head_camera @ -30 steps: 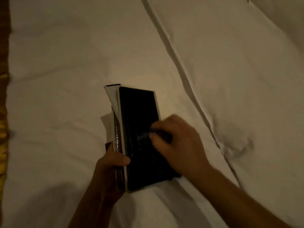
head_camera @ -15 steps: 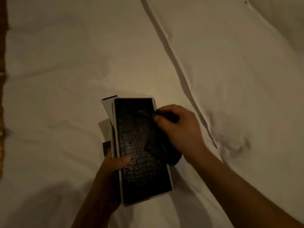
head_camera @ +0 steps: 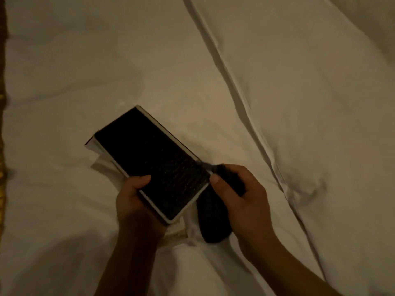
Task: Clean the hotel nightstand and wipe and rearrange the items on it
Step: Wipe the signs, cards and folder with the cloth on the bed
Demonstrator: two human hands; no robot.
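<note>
Above the white bed (head_camera: 106,71), the left hand (head_camera: 134,201) gripped the folder (head_camera: 154,159); beside the folder the right hand (head_camera: 241,195) clutched a cloth (head_camera: 213,223); tilted, its loose papers might slip out.

Single head-worn wide-angle cam, aimed forward and steeply down onto white bed (head_camera: 85,71); close in, left hand (head_camera: 134,201) and right hand (head_camera: 241,195) just below frame centre, bedding out to every edge
</note>
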